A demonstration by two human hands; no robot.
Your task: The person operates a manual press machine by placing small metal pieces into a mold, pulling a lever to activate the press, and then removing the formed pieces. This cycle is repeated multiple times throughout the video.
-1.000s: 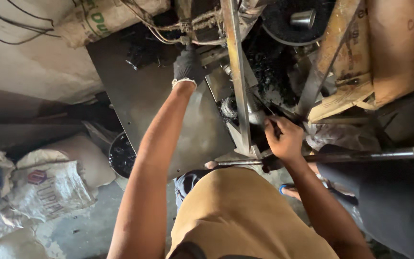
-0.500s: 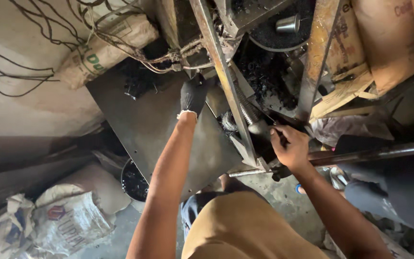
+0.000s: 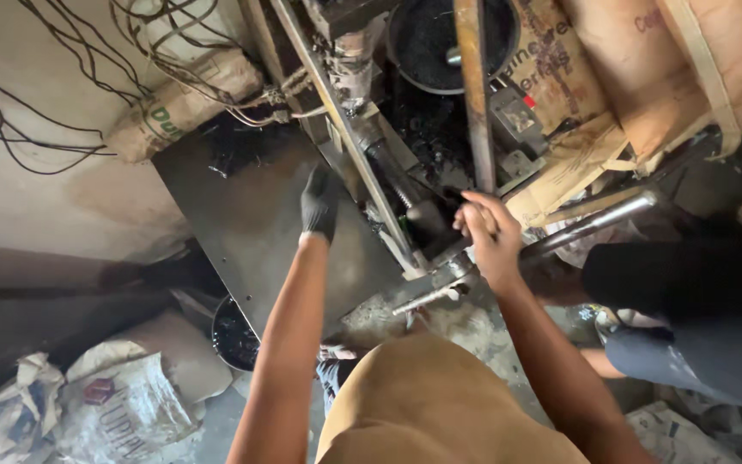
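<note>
Black-gloved, the left hand (image 3: 319, 202) lies flat, fingers apart, against a dark steel plate (image 3: 242, 223) leaning beside a grimy machine frame (image 3: 362, 163). The bare right hand (image 3: 487, 241) has its grip closed round a metal lever (image 3: 590, 225) at the frame's foot. Oily residue could let the plate slide or the lever slip, pinching fingers.

One head-worn camera looks steeply down from above. It sits close over the person's arms. The floor (image 3: 474, 326) fills the lower frame, the machine frame (image 3: 345, 129) the upper.
</note>
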